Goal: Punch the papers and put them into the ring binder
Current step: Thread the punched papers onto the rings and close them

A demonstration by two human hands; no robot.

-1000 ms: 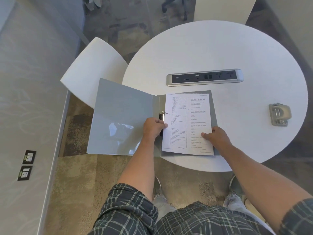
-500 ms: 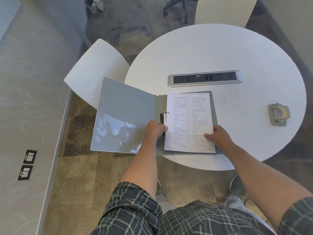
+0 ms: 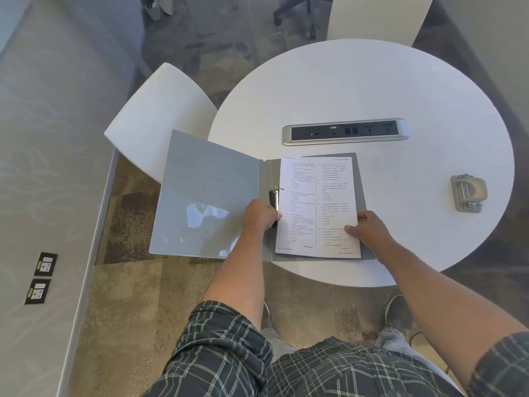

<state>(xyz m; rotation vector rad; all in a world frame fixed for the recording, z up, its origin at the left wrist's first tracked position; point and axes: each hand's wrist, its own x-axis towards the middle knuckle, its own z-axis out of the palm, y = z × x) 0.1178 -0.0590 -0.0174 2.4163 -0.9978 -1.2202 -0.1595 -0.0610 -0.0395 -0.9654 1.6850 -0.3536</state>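
An open grey ring binder lies at the table's near-left edge, and its left cover juts out past the rim. A printed stack of papers lies on the binder's right half, its left edge at the black ring mechanism. The upper ring passes through the sheet. My left hand is curled over the lower end of the mechanism and hides the lower ring. My right hand pinches the papers' lower right corner, thumb on top. A grey hole punch sits apart at the right.
The round white table has a silver power socket strip set in its middle, just beyond the binder. One white chair stands at the left, under the binder's cover, and another at the far side.
The papers have straightened and settled flatter against the rings. Both hands stay in nearly the same places.
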